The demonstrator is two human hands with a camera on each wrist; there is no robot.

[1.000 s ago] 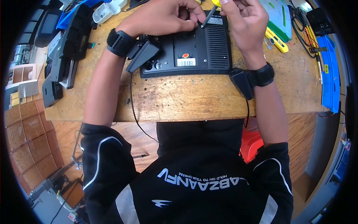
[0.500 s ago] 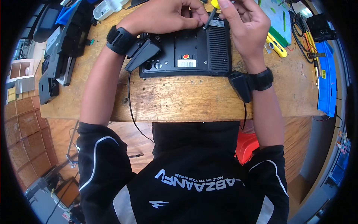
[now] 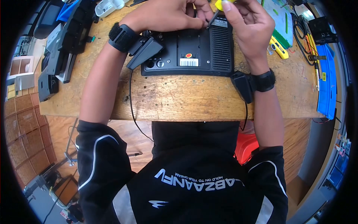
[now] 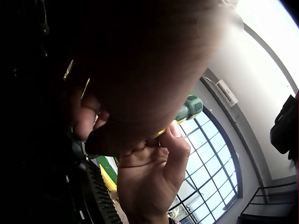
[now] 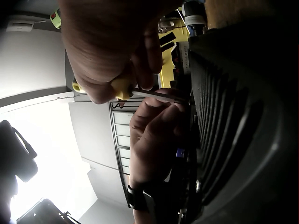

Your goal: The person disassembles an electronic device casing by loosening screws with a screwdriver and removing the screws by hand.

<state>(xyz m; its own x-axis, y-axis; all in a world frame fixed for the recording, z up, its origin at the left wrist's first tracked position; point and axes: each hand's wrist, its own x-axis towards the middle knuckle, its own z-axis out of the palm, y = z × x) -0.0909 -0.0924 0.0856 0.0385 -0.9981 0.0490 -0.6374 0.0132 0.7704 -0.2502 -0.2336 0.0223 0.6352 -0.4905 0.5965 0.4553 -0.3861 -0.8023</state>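
A black device housing [image 3: 190,46] with ribbed vents, a barcode label and corner screws lies on the wooden bench. My right hand [image 3: 251,28] grips the yellow-and-green handle of a screwdriver [image 3: 214,18], tilted with its tip down at the housing's upper part beside the vents. In the left wrist view the green handle end [image 4: 191,108] rises above the right hand's fingers. My left hand [image 3: 167,16] lies over the housing's far left part, hiding it. Its curled fingertips [image 5: 174,106] pinch the screwdriver's shaft close to the tip. Whatever sits under the tip is hidden.
Right of the housing lie a yellow utility knife [image 3: 279,47], a green-edged board [image 3: 279,22], cables and a blue bin [image 3: 327,82]. Black device casings [image 3: 69,44] stack up at the left, near a clear plastic tray [image 3: 109,7]. Thin cables hang from both wrist cameras.
Both hands stay at the same spot on the housing. The screwdriver leans slightly more to the right, and the right hand has shifted a little right. The head view has moved slightly.
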